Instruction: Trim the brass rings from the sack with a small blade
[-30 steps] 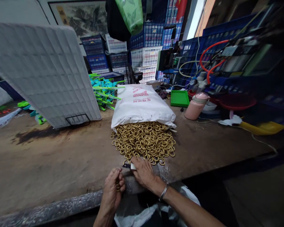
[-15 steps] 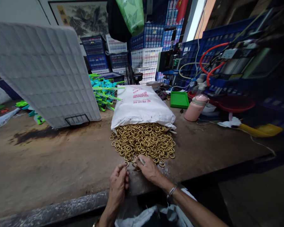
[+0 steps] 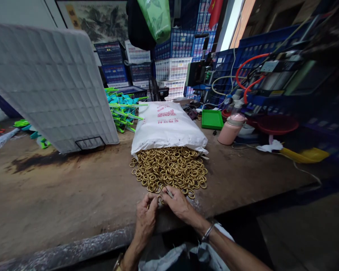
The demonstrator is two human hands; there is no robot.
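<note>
A heap of brass-coloured rings (image 3: 169,169) spills from the mouth of a white printed sack (image 3: 169,126) on the table. At the heap's near edge, my left hand (image 3: 147,214) is closed in a pinch, with a ring at its fingertips, partly hidden. Close beside it on the right, my right hand (image 3: 177,205) has its fingers curled around a small thin greyish tool (image 3: 170,193), whose tip sticks up between them. Something ring-like shows under the right fingertips, too covered to make out. The fingertips of both hands almost touch.
A tall white padded panel (image 3: 56,90) stands to the left on a wire stand, with green and teal plastic parts (image 3: 122,109) behind it. On the right are a green tray (image 3: 211,119), a pink bottle (image 3: 231,129) and a yellow scoop (image 3: 305,154). Crates are stacked behind.
My left hand has moved right and slightly down, bringing the ring at its fingertips up to my right hand. My right hand stays almost in place. The view has shifted slightly.
</note>
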